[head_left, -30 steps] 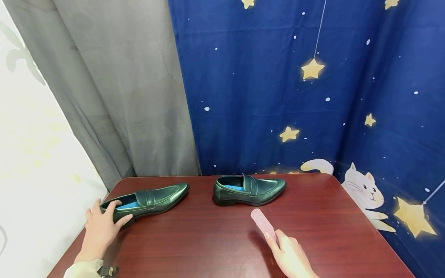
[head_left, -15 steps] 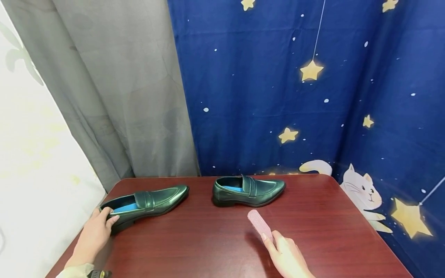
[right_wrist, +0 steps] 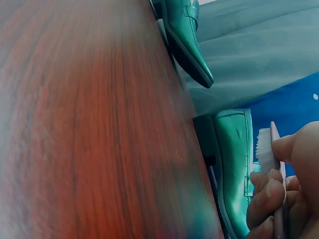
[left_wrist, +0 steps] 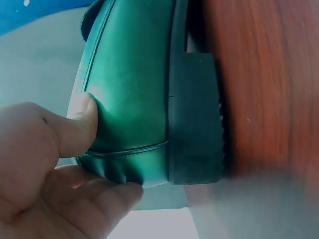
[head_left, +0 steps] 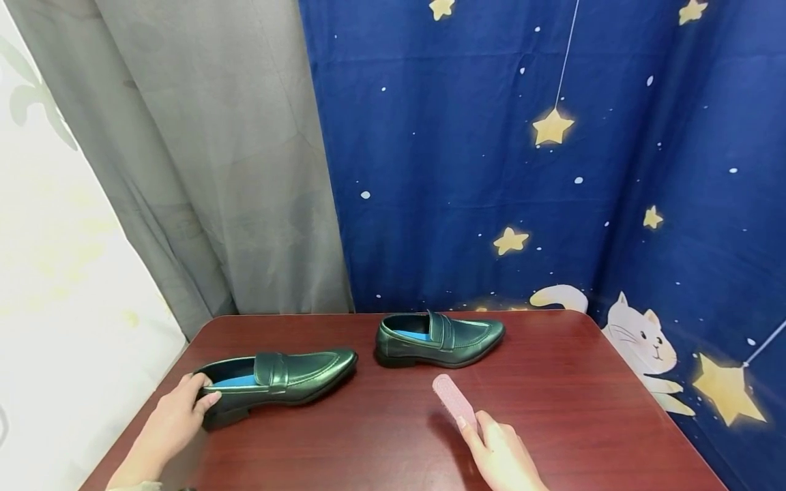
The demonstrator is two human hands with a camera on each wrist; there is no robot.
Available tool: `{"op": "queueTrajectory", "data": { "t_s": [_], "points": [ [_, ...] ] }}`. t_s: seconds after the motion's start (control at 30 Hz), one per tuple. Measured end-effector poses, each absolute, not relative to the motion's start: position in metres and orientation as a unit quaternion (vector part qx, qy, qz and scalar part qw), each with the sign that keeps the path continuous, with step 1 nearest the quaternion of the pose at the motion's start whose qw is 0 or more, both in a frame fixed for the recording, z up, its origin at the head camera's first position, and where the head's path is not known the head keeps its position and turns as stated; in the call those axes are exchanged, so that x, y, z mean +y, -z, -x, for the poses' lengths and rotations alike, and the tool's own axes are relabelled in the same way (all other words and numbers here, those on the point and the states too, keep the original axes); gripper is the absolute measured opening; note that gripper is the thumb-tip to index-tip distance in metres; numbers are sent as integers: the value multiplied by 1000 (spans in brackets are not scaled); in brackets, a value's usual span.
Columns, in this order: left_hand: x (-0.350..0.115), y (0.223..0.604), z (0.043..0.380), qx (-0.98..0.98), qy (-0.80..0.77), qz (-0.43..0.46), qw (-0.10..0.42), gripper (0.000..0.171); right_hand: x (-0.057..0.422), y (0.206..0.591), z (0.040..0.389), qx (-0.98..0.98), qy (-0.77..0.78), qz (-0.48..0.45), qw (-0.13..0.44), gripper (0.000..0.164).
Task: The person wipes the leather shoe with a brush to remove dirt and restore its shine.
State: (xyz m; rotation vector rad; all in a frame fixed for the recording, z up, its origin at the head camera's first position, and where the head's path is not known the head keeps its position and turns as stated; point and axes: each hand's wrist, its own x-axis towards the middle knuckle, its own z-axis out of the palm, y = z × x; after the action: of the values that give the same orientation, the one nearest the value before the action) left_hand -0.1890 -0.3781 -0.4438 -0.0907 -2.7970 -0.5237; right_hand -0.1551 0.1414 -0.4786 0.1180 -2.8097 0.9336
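Observation:
A dark green loafer point(head_left: 301, 375) with a blue insole is at the left of the table, toe pointing right. My left hand point(head_left: 175, 419) grips it by the heel; in the left wrist view the thumb point(left_wrist: 82, 119) presses the shoe's side and the fingers curl behind the heel point(left_wrist: 129, 167). In my right hand point(head_left: 500, 453) is a pink brush point(head_left: 454, 400), pinched by its handle and held above the table. White bristles point(right_wrist: 264, 149) show in the right wrist view. A matching loafer point(head_left: 442, 341) stands farther back, beyond the brush.
The reddish-brown wooden table point(head_left: 344, 450) reaches back to a grey curtain point(head_left: 245, 170) and a blue star-patterned curtain point(head_left: 454, 157). A bright white panel point(head_left: 61, 273) borders its left side.
My left hand has shifted its hold to the heel and moved the left loafer right and nearer to me. The right hand with the brush has drifted slightly left and nearer.

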Motion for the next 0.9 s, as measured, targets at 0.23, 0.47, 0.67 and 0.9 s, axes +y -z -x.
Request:
{"op": "queueTrajectory", "data": {
  "t_s": [0.23,0.47,0.67,0.9],
  "points": [
    [-358,435,187,-971,189,66,132,15,141,479,155,-944,-313,-43,94,27],
    [-329,420,188,-972,206,91,72,15,139,480,155,-940,-326,-43,93,29],
    [-305,411,198,-969,218,113,32,12,139,473,156,-939,-331,-27,89,32],
    [-272,407,212,-965,230,126,3,9,140,467,157,-936,-342,-16,79,35]
  ]
}}
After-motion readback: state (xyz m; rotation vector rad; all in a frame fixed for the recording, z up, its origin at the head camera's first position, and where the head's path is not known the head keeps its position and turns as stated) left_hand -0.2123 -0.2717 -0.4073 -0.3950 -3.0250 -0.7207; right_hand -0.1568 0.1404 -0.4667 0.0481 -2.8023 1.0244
